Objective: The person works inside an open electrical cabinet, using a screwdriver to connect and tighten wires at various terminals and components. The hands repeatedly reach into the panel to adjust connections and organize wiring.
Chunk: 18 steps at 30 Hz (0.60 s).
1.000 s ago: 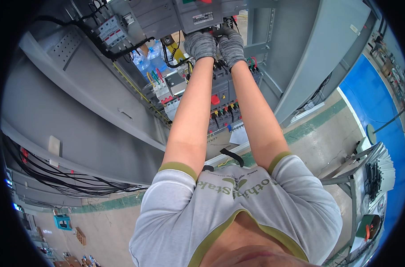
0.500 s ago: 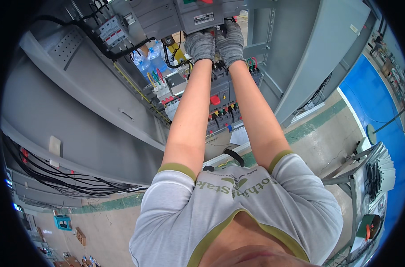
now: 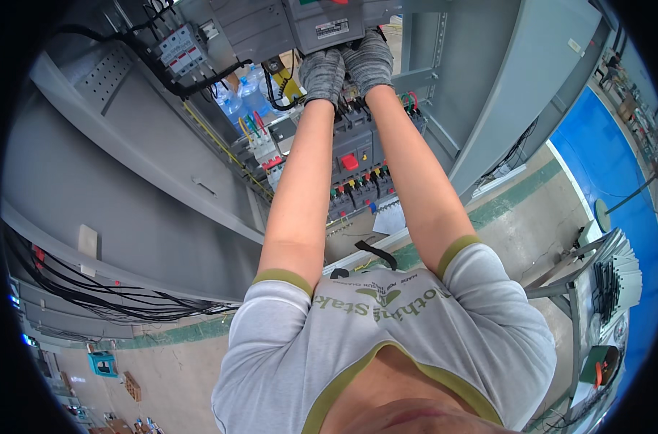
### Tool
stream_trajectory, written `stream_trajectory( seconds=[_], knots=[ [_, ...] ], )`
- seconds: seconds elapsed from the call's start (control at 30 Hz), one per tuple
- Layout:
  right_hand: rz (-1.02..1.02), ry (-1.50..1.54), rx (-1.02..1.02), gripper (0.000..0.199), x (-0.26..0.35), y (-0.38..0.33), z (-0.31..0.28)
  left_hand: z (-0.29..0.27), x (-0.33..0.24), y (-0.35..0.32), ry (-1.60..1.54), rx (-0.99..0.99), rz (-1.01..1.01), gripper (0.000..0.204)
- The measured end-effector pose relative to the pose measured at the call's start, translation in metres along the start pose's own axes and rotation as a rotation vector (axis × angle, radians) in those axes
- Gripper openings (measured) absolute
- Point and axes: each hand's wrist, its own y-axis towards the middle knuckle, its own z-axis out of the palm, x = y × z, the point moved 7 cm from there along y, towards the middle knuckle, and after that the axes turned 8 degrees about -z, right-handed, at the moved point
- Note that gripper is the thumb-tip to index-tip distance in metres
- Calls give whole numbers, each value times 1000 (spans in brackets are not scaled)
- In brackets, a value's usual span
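Both my arms reach up into an open grey electrical cabinet. My left hand [image 3: 321, 75], in a grey knit glove, is at the lower edge of a large dark grey breaker housing [image 3: 329, 27]. Beside it, almost touching, is my right hand [image 3: 369, 64], gloved the same way. The fingers of both hands go behind or under the housing, so their grip and anything in them are hidden. Below my wrists is a second breaker [image 3: 357, 152] with a red handle and rows of coloured terminals. A small white breaker block [image 3: 265, 150] with coloured wires stands left of it.
Left of the housing, a white modular breaker block [image 3: 181, 52] hangs beside thick black cables. Water bottles [image 3: 251, 95] show behind the frame. Cabinet doors [image 3: 499, 94] stand at the right and left. A loaded rack [image 3: 611, 282] is at the far right.
Both gloved hands have shifted slightly left, and my forearms with them. They stay under the housing's lower edge.
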Motion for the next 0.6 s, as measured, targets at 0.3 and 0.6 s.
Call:
stream_trajectory(
  seconds=[0.3, 0.6],
  knots=[
    [31, -14, 30, 44, -5, 1, 7, -7, 0, -3, 30, 74, -82, 32],
    [-29, -132, 189, 31, -12, -11, 5, 0, 2, -1, -29, 67, -70, 38]
  ],
)
